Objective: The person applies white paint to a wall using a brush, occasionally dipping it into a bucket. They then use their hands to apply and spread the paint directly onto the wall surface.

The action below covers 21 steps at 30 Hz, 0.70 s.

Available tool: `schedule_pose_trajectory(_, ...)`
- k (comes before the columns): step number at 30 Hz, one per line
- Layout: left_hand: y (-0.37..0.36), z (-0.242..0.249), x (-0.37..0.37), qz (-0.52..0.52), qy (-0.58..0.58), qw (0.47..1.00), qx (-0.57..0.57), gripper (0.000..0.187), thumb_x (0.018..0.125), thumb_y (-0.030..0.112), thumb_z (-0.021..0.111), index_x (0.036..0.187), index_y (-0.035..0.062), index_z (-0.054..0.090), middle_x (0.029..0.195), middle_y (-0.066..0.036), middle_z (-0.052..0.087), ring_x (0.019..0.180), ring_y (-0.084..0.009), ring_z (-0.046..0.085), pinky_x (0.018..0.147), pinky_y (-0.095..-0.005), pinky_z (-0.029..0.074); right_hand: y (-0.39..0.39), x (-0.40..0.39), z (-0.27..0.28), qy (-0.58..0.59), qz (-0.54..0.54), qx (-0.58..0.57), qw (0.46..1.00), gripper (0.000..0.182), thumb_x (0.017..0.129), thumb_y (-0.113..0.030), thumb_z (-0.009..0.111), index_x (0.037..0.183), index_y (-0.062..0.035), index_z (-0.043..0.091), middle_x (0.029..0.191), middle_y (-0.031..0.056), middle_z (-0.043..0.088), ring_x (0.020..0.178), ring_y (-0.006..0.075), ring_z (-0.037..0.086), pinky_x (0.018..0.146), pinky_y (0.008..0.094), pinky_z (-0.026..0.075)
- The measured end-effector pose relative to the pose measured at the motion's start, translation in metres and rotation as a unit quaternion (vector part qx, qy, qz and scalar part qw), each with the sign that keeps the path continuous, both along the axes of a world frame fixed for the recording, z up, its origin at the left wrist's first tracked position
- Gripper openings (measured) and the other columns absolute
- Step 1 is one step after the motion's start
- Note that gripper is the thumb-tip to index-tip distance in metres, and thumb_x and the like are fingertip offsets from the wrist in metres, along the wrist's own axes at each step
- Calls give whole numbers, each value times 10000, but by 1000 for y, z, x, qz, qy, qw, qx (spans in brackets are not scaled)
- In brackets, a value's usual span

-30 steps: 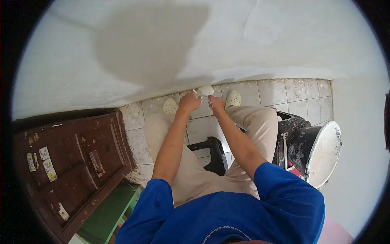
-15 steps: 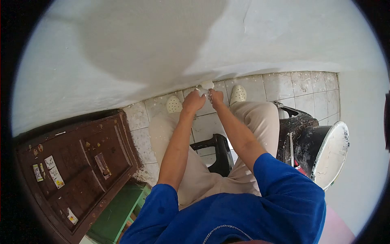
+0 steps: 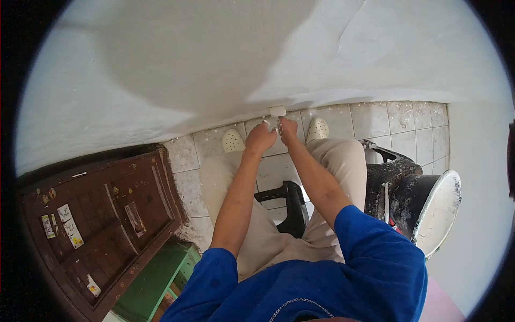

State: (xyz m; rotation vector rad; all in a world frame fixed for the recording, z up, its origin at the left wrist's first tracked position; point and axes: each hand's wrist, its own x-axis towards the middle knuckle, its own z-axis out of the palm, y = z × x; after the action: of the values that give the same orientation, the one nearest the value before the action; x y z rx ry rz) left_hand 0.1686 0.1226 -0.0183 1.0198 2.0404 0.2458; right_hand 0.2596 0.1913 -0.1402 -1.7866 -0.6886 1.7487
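At the foot of the pale wall (image 3: 204, 53), my right hand (image 3: 288, 129) is closed round the handle of a small white paint roller (image 3: 277, 111). The roller's head lies against the wall's lower edge, just above the floor tiles. Close by on the left, my left hand (image 3: 261, 137) is bent with its fingers curled, a whitish bit showing at the fingertips; what it holds, if anything, is too small to make out. White smears mark the fingers of both hands.
A black stool (image 3: 295, 206) stands between my legs. On the right, a black bucket with a white-coated rim (image 3: 439, 214) rests by another black stool (image 3: 394, 166). A brown wooden door (image 3: 102, 225) and green shelf (image 3: 153, 279) are at left.
Both hands have shifted slightly right and down in the view. The roller head has moved slightly right along the wall's base, and the view itself has shifted a little.
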Motion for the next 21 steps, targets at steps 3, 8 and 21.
schedule_pose_trajectory(3,0,-1,-4,6,-10,1000,1,485,834,349,490,1150,-17,532,1138,-223,569,1070,-360,540,910,-446,429,-4,-2,6,15,-1,23,1000,227,754,-142,634,588,-28,528,517,44,493,404,139,437,385,302,314)
schedule_pose_trajectory(8,2,6,-6,7,-34,999,-25,567,820,366,517,1246,-7,477,1219,-230,519,1147,-345,493,960,-410,389,-8,2,39,44,-9,50,998,210,765,-127,626,598,-49,525,516,28,477,400,120,419,377,286,294)
schedule_pose_trajectory(21,-6,2,-5,-6,-11,1000,2,549,821,381,523,1209,-7,511,1203,-217,537,1118,-342,518,931,-421,421,-37,47,103,51,-9,74,996,214,773,-180,634,614,-71,544,531,-5,474,411,100,416,396,273,302)
